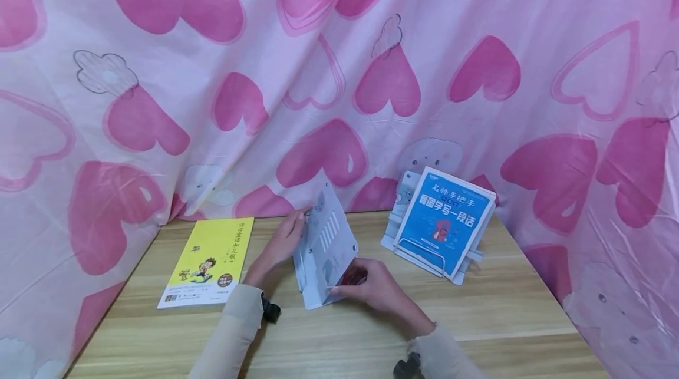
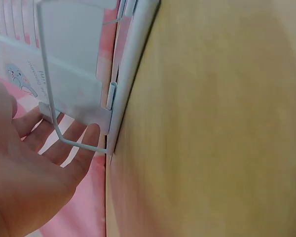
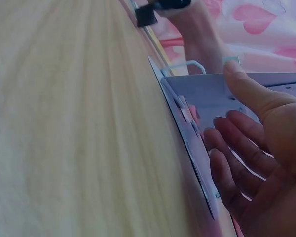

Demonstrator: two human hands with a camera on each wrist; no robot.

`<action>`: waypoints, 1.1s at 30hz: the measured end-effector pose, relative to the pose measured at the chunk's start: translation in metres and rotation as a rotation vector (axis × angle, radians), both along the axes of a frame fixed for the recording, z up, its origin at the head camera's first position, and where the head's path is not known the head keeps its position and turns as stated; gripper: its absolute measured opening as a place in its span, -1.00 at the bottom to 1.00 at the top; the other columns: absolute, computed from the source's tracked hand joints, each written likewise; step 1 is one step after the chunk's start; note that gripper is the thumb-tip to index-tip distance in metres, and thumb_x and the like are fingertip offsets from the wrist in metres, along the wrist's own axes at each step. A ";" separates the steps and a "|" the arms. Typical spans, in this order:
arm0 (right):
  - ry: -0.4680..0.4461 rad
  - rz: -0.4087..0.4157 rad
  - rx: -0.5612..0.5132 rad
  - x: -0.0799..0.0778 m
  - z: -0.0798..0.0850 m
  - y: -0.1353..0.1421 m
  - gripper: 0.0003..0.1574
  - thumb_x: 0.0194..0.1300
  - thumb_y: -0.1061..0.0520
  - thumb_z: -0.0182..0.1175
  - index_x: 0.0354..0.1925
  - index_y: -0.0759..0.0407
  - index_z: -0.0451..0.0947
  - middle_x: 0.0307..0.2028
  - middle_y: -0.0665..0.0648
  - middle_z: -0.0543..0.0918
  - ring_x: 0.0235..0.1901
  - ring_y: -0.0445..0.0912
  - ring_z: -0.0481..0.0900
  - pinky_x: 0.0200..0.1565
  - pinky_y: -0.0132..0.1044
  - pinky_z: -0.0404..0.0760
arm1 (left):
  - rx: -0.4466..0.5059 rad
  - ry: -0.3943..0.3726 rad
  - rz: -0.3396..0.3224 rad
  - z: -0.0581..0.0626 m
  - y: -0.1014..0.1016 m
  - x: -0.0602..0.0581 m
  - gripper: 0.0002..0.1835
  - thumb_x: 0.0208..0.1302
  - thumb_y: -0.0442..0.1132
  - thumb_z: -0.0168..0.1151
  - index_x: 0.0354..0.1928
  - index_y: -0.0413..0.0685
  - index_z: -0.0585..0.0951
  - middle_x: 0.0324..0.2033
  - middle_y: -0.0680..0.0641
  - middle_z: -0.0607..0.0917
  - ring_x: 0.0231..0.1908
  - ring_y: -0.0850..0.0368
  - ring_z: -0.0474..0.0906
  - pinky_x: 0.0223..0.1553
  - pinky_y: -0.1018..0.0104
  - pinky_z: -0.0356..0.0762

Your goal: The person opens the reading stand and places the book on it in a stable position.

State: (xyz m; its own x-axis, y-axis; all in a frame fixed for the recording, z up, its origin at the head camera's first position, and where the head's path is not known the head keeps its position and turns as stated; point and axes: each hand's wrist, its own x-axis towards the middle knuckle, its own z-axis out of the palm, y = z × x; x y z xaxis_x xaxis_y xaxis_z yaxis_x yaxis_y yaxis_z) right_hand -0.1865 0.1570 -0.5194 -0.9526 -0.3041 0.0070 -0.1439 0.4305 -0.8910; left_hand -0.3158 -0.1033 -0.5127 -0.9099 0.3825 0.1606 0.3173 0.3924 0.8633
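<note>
A white metal book stand [image 1: 331, 231], with slots and a small cartoon print, stands tilted on the table between both hands. My left hand [image 1: 281, 243] holds its left edge. In the left wrist view, the fingers of the left hand [image 2: 34, 182] reach behind the side of the panel, near a bent wire page holder [image 2: 47, 64]. My right hand [image 1: 376, 287] grips the lower right edge. Seen from the right wrist, its thumb [image 3: 249, 89] lies at the panel's edge while the other fingers bend behind the panel, over the base plate.
On the left of the wooden table [image 1: 329, 343] lies a yellow book [image 1: 212, 261]. To the right, a second white book stand [image 1: 405, 190] carries a blue book [image 1: 448, 223] behind its wire holder. A pink heart-patterned curtain [image 1: 318, 90] hangs around the table's back and sides.
</note>
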 end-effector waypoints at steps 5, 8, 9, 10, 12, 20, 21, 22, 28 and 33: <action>-0.013 0.013 -0.011 -0.003 -0.001 0.008 -0.40 0.23 -0.30 0.58 0.17 -0.22 0.71 -0.08 -0.08 0.80 -0.18 -0.09 0.72 -0.10 -0.31 0.73 | 0.009 0.055 0.007 -0.001 -0.005 0.002 -0.46 0.82 -0.10 -0.24 0.65 -0.11 0.30 0.65 -0.20 0.32 0.68 -0.17 0.18 0.67 -0.19 0.18; -0.016 0.015 -0.006 -0.005 -0.003 0.012 -0.39 0.22 -0.31 0.59 0.18 -0.23 0.71 -0.08 -0.09 0.80 -0.17 -0.09 0.73 -0.09 -0.30 0.74 | 0.008 0.054 0.005 0.000 -0.007 0.005 -0.46 0.81 -0.12 -0.22 0.67 -0.10 0.28 0.67 -0.20 0.27 0.68 -0.18 0.16 0.65 -0.21 0.21; -0.017 0.015 -0.003 -0.006 -0.004 0.012 -0.39 0.22 -0.31 0.58 0.18 -0.26 0.71 -0.07 -0.10 0.80 -0.16 -0.09 0.73 -0.08 -0.30 0.74 | 0.005 0.058 0.007 0.000 -0.008 0.005 -0.45 0.81 -0.13 -0.21 0.67 -0.11 0.27 0.67 -0.22 0.27 0.68 -0.19 0.16 0.64 -0.22 0.24; -0.016 0.015 0.001 -0.006 -0.004 0.013 -0.40 0.22 -0.32 0.58 0.18 -0.28 0.71 -0.07 -0.11 0.80 -0.16 -0.09 0.74 -0.08 -0.29 0.74 | 0.005 0.062 0.008 0.000 -0.008 0.006 -0.45 0.80 -0.14 -0.20 0.67 -0.13 0.27 0.67 -0.24 0.27 0.67 -0.21 0.17 0.62 -0.23 0.26; -0.013 0.012 0.007 -0.007 -0.006 0.015 -0.40 0.21 -0.34 0.58 0.18 -0.32 0.70 -0.07 -0.13 0.79 -0.14 -0.09 0.74 -0.06 -0.28 0.74 | 0.007 0.066 0.013 0.000 -0.009 0.007 -0.46 0.80 -0.16 -0.18 0.67 -0.14 0.27 0.66 -0.25 0.27 0.66 -0.22 0.19 0.59 -0.24 0.32; 0.001 0.005 0.006 -0.012 -0.009 0.024 -0.43 0.21 -0.35 0.58 0.13 -0.29 0.73 -0.07 -0.13 0.80 -0.14 -0.08 0.73 -0.08 -0.27 0.74 | 0.021 0.077 0.056 0.001 -0.013 0.012 -0.47 0.77 -0.23 -0.10 0.63 -0.21 0.31 0.62 -0.30 0.34 0.58 -0.26 0.35 0.54 -0.22 0.42; -0.001 -0.005 0.008 -0.013 -0.010 0.025 -0.44 0.21 -0.35 0.57 0.12 -0.27 0.74 -0.08 -0.13 0.80 -0.14 -0.08 0.73 -0.09 -0.28 0.74 | 0.021 0.078 0.061 0.001 -0.013 0.013 -0.47 0.76 -0.23 -0.10 0.63 -0.22 0.31 0.62 -0.30 0.34 0.58 -0.26 0.35 0.53 -0.21 0.43; -0.004 -0.015 0.007 -0.013 -0.010 0.027 -0.45 0.22 -0.35 0.57 0.11 -0.26 0.74 -0.08 -0.12 0.80 -0.15 -0.08 0.73 -0.10 -0.29 0.74 | 0.022 0.077 0.064 0.001 -0.014 0.014 -0.47 0.76 -0.24 -0.09 0.63 -0.23 0.31 0.62 -0.31 0.34 0.57 -0.27 0.36 0.53 -0.21 0.44; -0.021 -0.058 -0.024 -0.018 -0.012 0.033 -0.49 0.23 -0.29 0.59 0.08 -0.20 0.76 -0.06 -0.06 0.81 -0.15 -0.05 0.72 -0.09 -0.32 0.73 | 0.019 0.073 0.083 0.003 -0.020 0.023 -0.44 0.75 -0.25 -0.07 0.66 -0.21 0.26 0.64 -0.32 0.29 0.58 -0.27 0.34 0.53 -0.19 0.43; -0.021 -0.069 -0.034 -0.020 -0.014 0.038 -0.51 0.25 -0.26 0.58 0.08 -0.17 0.76 -0.04 -0.04 0.82 -0.12 -0.04 0.73 -0.06 -0.31 0.73 | -0.021 0.065 0.083 0.007 -0.025 0.030 -0.39 0.75 -0.21 -0.04 0.70 -0.12 0.18 0.66 -0.32 0.24 0.60 -0.27 0.29 0.57 -0.20 0.36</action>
State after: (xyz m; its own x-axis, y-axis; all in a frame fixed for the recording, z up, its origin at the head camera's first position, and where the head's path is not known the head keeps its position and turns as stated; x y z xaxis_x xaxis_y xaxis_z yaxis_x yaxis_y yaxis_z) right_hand -0.2067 0.1948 -0.5333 -0.9713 -0.2380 -0.0043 -0.0960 0.4083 -0.9078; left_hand -0.2855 -0.1286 -0.5059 -0.9264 0.3104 0.2131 0.3382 0.4372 0.8334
